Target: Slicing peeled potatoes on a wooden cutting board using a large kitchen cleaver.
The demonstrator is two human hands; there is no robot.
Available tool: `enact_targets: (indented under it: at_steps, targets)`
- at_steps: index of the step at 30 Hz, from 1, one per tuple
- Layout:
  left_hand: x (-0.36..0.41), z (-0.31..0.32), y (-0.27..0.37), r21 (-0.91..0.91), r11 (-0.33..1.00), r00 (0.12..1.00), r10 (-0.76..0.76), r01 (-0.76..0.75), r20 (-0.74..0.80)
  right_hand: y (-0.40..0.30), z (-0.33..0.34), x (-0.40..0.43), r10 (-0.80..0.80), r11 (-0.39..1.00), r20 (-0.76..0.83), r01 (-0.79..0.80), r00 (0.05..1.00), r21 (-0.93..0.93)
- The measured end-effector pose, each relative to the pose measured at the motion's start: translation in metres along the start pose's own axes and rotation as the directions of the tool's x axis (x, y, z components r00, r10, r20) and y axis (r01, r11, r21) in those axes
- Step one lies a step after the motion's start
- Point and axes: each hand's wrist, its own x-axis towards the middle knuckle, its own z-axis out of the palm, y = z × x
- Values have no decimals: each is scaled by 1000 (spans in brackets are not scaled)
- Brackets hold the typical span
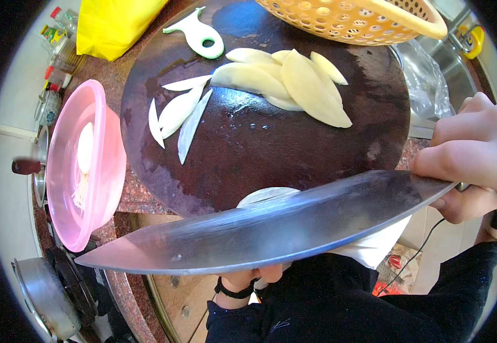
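Observation:
My right hand (471,158) grips a large kitchen knife (252,231) at the handle end, its broad blade stretching left across the near edge of a dark round cutting board (295,154). Behind the blade is my left hand (248,276), mostly hidden; its grip does not show. A pale slice (267,196) lies partly covered by the blade. Pale yellow vegetable slices (312,90) overlap on the board's far half, with thin whitish pieces (184,107) to their left. A white and green peeler (207,40) rests at the far left of the board.
A pink plastic basin (102,171) with a white root vegetable (86,148) inside stands left. An orange perforated basket (351,25) is at the far edge, a yellow bag (111,25) at far left, a clear plastic bag (424,81) at right. A metal pot (49,296) stands lower left.

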Motion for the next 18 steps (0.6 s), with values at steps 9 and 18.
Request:
enact_targets:
  at_steps: [9,18]
  targets:
    - [-2,0,-8,36,992,992,120,-119,-24,6,2,6,-28,999,32,28,999,19]
    - [0,5,-14,31,972,971,234,-232,-52,3,-3,5,-20,1000,31,20,999,15]
